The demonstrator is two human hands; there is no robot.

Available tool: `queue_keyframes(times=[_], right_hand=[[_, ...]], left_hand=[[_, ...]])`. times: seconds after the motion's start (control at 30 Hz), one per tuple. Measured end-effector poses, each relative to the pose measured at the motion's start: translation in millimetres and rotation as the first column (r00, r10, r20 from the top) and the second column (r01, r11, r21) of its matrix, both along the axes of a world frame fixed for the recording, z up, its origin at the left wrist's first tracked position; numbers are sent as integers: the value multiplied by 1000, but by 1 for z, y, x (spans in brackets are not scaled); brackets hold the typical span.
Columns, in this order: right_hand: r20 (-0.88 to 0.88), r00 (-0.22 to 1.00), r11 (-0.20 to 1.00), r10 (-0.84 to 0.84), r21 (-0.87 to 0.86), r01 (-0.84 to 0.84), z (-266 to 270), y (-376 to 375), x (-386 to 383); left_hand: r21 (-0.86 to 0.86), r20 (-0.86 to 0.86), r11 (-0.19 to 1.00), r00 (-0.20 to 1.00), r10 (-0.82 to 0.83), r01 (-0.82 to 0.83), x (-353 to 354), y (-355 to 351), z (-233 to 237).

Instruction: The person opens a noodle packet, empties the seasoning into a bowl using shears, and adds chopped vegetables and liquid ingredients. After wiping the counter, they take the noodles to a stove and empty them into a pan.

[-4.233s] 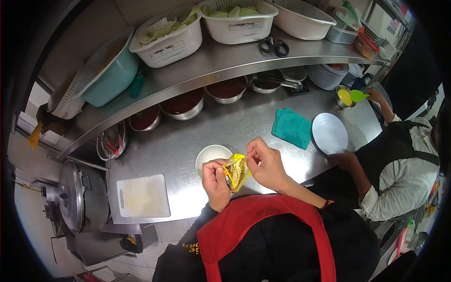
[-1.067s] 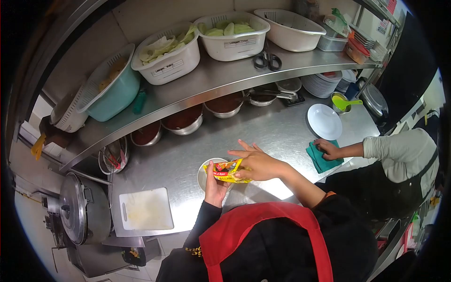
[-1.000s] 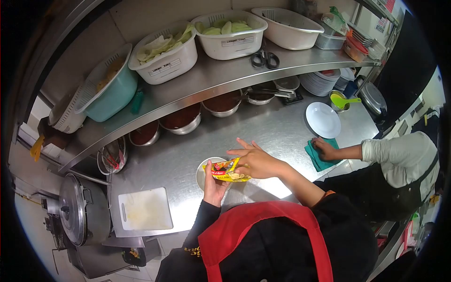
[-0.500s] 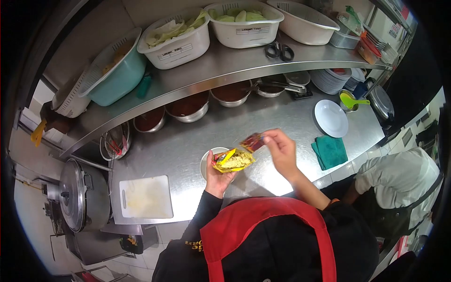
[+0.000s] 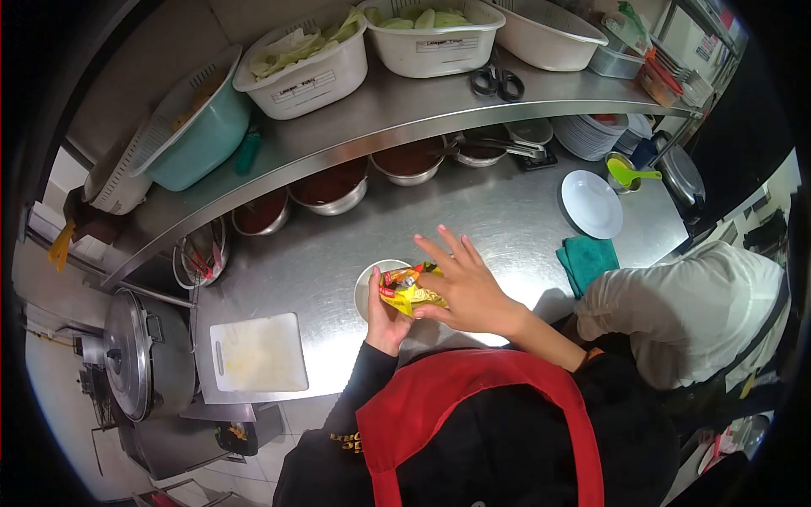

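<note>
My left hand (image 5: 386, 319) is closed round a yellow and red packet (image 5: 404, 291), held over a white bowl (image 5: 363, 294) on the steel table. My right hand (image 5: 467, 289) is at the packet's right side, its upper fingers stretched out and spread, its thumb near the packet's lower edge. The right palm and fingers hide part of the packet and its contents. No dark red sachet shows in the right hand.
A white cutting board (image 5: 259, 353) lies at the left, beside a large lidded pot (image 5: 135, 355). Metal bowls of red sauce (image 5: 331, 190) stand under the shelf (image 5: 296, 152). At the right are a white plate (image 5: 591, 204), a green cloth (image 5: 587, 260) and a co-worker (image 5: 688, 308).
My right hand has come down and left onto the packet, its fingers now spread; the dark red sachet it held is out of sight. The co-worker has moved closer to the table.
</note>
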State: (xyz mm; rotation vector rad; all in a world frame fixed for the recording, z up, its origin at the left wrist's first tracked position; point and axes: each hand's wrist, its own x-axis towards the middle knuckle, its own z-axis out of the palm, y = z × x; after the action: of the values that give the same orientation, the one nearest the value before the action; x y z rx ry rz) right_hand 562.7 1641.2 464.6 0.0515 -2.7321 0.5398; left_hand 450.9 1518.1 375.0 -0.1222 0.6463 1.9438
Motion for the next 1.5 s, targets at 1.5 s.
queue_keyframes(times=[1.5], right_hand=[[-261, 898, 739, -355, -666, 98, -18, 39, 15]], left_hand=[[194, 198, 981, 979, -55, 16, 0, -2, 14]])
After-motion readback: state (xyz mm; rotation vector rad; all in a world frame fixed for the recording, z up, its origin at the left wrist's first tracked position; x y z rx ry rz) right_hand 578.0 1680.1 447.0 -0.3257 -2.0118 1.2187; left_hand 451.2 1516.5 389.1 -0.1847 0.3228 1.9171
